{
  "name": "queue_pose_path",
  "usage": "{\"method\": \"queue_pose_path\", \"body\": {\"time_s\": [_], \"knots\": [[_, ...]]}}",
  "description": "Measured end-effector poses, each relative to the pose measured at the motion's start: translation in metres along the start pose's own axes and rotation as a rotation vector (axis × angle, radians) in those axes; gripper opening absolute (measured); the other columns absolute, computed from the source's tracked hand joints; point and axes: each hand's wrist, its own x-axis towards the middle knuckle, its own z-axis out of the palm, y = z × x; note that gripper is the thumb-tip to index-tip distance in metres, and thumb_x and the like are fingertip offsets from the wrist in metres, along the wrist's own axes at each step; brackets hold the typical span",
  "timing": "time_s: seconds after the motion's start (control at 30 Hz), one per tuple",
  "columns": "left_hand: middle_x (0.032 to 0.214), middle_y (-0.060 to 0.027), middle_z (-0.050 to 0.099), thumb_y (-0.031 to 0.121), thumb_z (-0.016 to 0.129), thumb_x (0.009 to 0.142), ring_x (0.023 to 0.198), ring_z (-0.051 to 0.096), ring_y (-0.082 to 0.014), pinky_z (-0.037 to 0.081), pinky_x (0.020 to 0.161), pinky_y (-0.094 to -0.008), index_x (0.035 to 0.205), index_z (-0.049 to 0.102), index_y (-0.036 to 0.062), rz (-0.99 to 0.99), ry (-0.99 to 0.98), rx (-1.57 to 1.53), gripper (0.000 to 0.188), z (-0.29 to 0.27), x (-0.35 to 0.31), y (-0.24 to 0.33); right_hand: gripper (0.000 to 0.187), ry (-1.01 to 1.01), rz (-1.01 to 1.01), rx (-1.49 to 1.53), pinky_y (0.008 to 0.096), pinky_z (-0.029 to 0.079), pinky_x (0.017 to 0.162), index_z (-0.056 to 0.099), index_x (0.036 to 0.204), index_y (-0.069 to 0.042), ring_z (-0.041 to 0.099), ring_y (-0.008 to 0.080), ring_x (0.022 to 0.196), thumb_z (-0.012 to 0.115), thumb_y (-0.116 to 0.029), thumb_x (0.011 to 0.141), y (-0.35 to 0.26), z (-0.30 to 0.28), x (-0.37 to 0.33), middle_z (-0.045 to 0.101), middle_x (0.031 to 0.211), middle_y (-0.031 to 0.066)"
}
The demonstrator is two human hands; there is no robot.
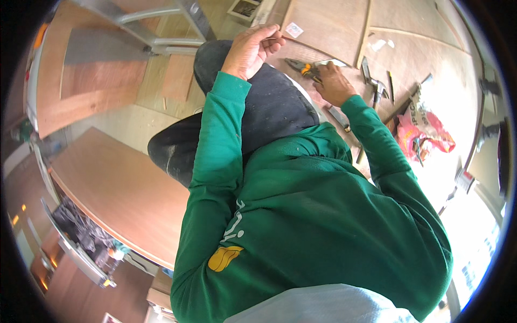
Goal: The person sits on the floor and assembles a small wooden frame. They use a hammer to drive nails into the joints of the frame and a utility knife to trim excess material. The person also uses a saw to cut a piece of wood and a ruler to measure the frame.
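My left hand is raised above my dark-trousered knee, beside a corner of a framed wooden panel. Its thumb and fingers are curled together; whatever may be pinched there is too small to name. My right hand lies low over the work surface, its fingers closing round the handles of a pair of pliers with black and yellow-orange grips. The jaws point left, and part of the handles is hidden under my fingers. Right of that hand lies a claw hammer, with a thin dark stick alongside.
A crumpled pink-and-white plastic bag sits to the right. A flat-bladed tool lies near my right forearm. Metal ladder legs stand at the far left, near leaning wood boards. A curved wooden top fills the lower left.
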Motion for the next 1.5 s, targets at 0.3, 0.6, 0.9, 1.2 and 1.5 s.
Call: {"method": "queue_pose_path", "body": {"time_s": [0.3,0.6,0.9,1.2,1.5], "knots": [[0.106,-0.0077,0.073,0.016,0.072,0.104,0.098,0.073,-0.0185,0.059,0.091,-0.0283,0.123,0.071,-0.0021,0.01,0.004,0.142,0.027,0.006,-0.026,0.012,0.052,-0.131,0.213,1.152,0.0305,0.049,0.085,0.067,0.134,-0.001,0.059,0.0118,0.095,0.068,-0.044,0.104,-0.045,-0.057,-0.026,0.064,0.104,0.0048],[0.105,-0.0052,0.075,0.018,0.074,0.102,0.097,0.073,-0.0129,0.056,0.087,-0.0256,0.126,0.07,0.0017,0.163,0.117,0.375,0.029,0.042,-0.037,0.021,0.05,-0.133,0.093,1.204,0.0291,0.043,0.068,0.07,0.118,0.0,0.053,0.0131,0.076,0.07,-0.048,0.102,-0.071,-0.074,-0.013,0.061,0.087,0.0026],[0.105,-0.0059,0.076,0.016,0.074,0.101,0.095,0.073,-0.0129,0.056,0.087,-0.0265,0.125,0.07,0.0015,0.22,0.176,0.465,0.028,0.025,-0.044,0.019,0.05,-0.054,-0.03,1.154,0.0293,0.043,0.064,0.068,0.118,0.001,0.054,0.0113,0.073,0.07,-0.046,0.104,-0.088,-0.076,-0.011,0.06,0.082,0.0032],[0.104,-0.0081,0.077,0.015,0.074,0.101,0.095,0.073,-0.0144,0.056,0.087,-0.0268,0.122,0.068,0.0004,0.257,0.155,0.262,0.026,0.034,-0.053,0.022,0.049,0.114,-0.101,0.807,0.0323,0.049,0.072,0.068,0.124,0.003,0.06,0.0154,0.08,0.071,-0.042,0.104,-0.096,-0.081,0.01,0.064,0.089,0.0065],[0.109,-0.0099,0.076,0.011,0.075,0.099,0.098,0.074,-0.0178,0.058,0.091,-0.0306,0.129,0.06,-0.0009,0.251,0.22,0.274,0.036,0.019,-0.053,0.023,0.058,0.112,-0.204,0.809,0.0363,0.053,0.082,0.065,0.134,0.006,0.065,0.0208,0.088,0.073,-0.042,0.103,-0.098,-0.067,0.013,0.07,0.096,0.0134]]}}
